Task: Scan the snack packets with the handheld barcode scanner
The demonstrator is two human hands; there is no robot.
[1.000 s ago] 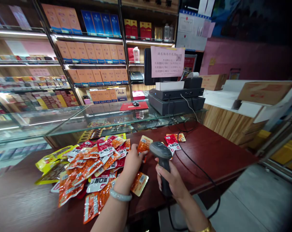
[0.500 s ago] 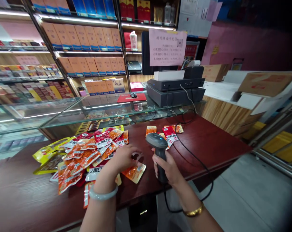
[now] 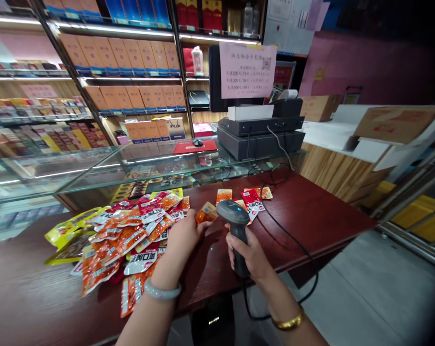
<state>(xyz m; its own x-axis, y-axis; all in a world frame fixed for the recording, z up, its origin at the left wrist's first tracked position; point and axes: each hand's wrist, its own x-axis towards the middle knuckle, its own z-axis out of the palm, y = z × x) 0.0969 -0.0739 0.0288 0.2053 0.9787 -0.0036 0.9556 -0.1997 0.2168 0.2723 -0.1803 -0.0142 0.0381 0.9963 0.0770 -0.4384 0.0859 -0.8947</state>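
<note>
My right hand [image 3: 247, 252] is wrapped round the handle of a black barcode scanner [image 3: 233, 214], whose head points away from me with a small blue light on top. In my left hand [image 3: 186, 235] is an orange snack packet [image 3: 206, 213], gripped near its edge and lifted towards the scanner; the wrist and back of the hand hide some of the fingers. To the left of that hand lies a heap of orange, red and white snack packets [image 3: 131, 233]. Beyond the scanner, a few more packets lie apart, among them a red and white packet [image 3: 252, 198].
The scanner's black cable [image 3: 293, 231] loops across the dark red table [image 3: 311, 206] and over its front edge. A glass counter [image 3: 145, 158] stands behind, bearing a black cash register [image 3: 260, 139] and a mouse [image 3: 197, 142]. Yellow bags [image 3: 68, 230] lie left of the heap.
My left hand has moved forward, taking the orange snack packet from the table's near edge up beside the scanner head. My right hand and the scanner have barely moved.
</note>
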